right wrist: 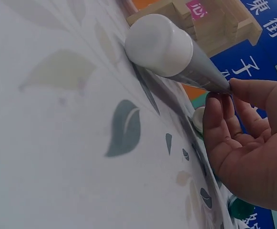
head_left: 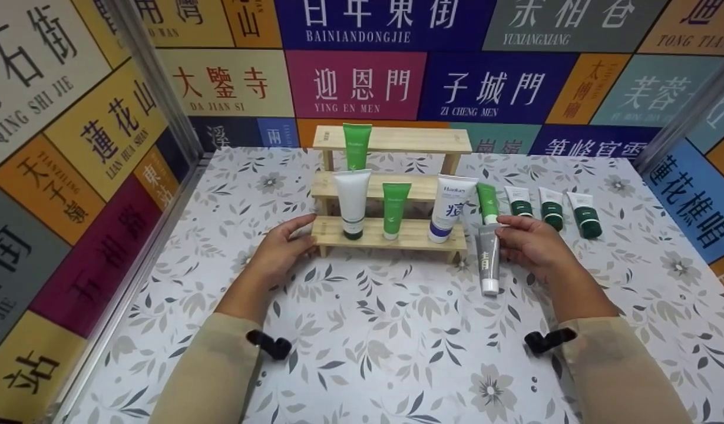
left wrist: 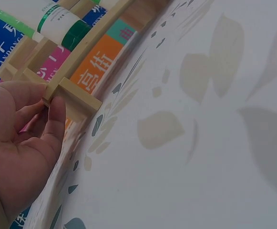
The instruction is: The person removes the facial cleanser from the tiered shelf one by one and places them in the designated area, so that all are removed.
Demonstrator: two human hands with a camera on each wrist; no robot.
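Observation:
At the left end of the lowest step of a three-tier wooden rack (head_left: 391,140), my left hand (head_left: 276,250) pinches the wood between thumb and fingers. My right hand (head_left: 532,241) pinches a grey tube (head_left: 489,259) at its flat end, its white cap (right wrist: 159,45) pointing toward me. On the lowest step stand a white tube with a dark green cap (head_left: 353,200), a small green tube (head_left: 395,207) and a white tube with a blue cap (head_left: 450,203). Higher on the rack is another green tube (head_left: 357,144), its lower end hidden.
Right of the rack, a green tube (head_left: 487,200) lies just behind the grey one. Three white-and-green tubes (head_left: 551,209) lie in a row beyond my right hand. A leaf-patterned cloth (head_left: 367,330) covers the table, and lettered panels (head_left: 362,85) enclose the back and sides.

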